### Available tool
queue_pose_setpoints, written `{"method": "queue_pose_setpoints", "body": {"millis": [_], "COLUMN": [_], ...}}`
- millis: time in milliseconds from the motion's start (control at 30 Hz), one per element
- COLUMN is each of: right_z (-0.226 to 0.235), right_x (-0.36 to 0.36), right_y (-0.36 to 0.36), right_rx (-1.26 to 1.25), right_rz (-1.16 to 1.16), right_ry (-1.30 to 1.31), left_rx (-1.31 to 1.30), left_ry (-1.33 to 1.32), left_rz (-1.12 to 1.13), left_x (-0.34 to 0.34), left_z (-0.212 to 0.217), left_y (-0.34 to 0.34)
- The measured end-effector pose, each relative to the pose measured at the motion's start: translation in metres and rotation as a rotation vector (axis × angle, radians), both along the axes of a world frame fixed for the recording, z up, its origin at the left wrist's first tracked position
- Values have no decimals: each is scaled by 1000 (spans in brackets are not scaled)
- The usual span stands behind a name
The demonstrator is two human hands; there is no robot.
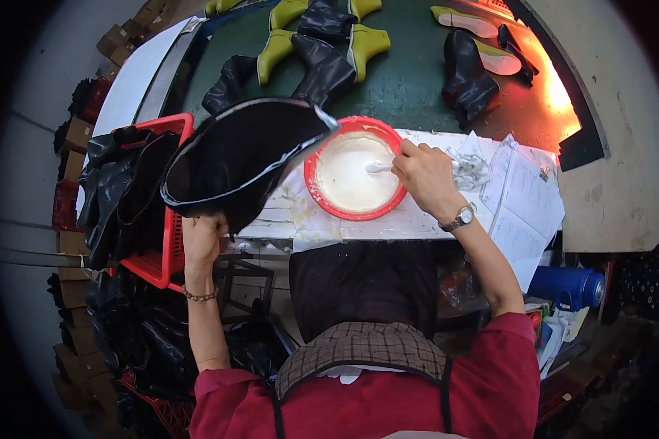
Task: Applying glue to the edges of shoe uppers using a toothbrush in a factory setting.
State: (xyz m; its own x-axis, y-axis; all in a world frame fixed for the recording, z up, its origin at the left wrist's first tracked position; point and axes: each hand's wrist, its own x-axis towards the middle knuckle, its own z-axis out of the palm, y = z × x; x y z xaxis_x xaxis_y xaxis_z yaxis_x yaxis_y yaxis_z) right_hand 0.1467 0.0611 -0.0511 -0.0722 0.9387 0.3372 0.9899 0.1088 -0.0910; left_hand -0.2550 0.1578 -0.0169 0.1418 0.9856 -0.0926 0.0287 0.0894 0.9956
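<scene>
My left hand (203, 245) is closed on the lower side of a black leather boot upper (250, 157), raised at the left of the bowl. Its wide opening faces up, with a pale line along the edge. In my right hand (426, 175) is a small brush (378, 167), its white end over or in the milky white paste at the bowl's right side. My fingers hide most of its handle. The red plastic bowl (312, 192) stands on the white table ledge, its inner wall smeared with paste.
Black boot uppers and yellow-green wedge lasts (368, 48) lie on the green belt (410, 95), beside a glowing heater at right. A red basket (170, 245) holds more uppers (117, 190). Papers (527, 194) and a blue flask (567, 287) are at right.
</scene>
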Motion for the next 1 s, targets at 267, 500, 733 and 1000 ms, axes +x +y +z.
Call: {"method": "queue_pose_setpoints", "body": {"millis": [267,500,733,1000], "right_z": [37,69,45,59], "right_x": [8,-9,6,0], "right_y": [-9,8,-35,-9], "right_rx": [139,270,198,249], "right_rz": [96,383,235,371], "right_ry": [610,789,796,756], "left_rx": [-418,-359,-347,-484], "left_ry": [-189,-820,-928,-603], "left_rz": [-99,-309,-518,-498], "left_x": [-41,-2,-56,-12], "left_z": [-26,-24,-67,-46], "left_y": [1,-13,11,1]}}
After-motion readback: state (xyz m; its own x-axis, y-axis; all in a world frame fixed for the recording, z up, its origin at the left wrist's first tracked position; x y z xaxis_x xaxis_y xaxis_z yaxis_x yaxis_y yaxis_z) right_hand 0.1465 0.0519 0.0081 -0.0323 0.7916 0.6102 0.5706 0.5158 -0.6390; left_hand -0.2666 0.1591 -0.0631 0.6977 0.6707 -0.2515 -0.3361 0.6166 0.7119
